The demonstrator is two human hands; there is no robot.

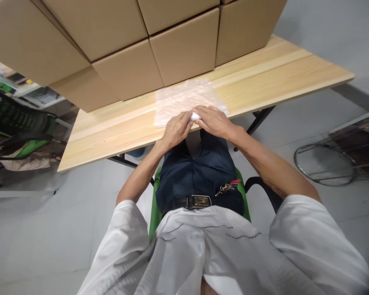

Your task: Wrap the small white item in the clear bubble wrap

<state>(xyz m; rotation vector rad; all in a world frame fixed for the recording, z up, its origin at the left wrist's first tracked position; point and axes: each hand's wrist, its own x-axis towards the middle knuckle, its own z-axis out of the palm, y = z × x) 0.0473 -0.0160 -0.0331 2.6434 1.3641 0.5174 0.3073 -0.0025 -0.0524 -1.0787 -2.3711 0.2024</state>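
A translucent, wrinkled sheet of plastic wrap [186, 96] lies flat near the front edge of the wooden table. At the sheet's near edge, a small white roll-like object [195, 116] shows between my two hands; most of it is covered, so its kind is unclear. My left hand [178, 126] has its fingers curled over the left end of this white object. Over its right end curl the fingers of my right hand [213, 120]. The fingertips of both hands almost meet above it.
Large cardboard boxes [184, 47] are stacked along the back of the wooden table [110, 133]. A green and black chair [21, 119] stands at the left. To the right, a round metal ring frame [324, 164] is near the floor.
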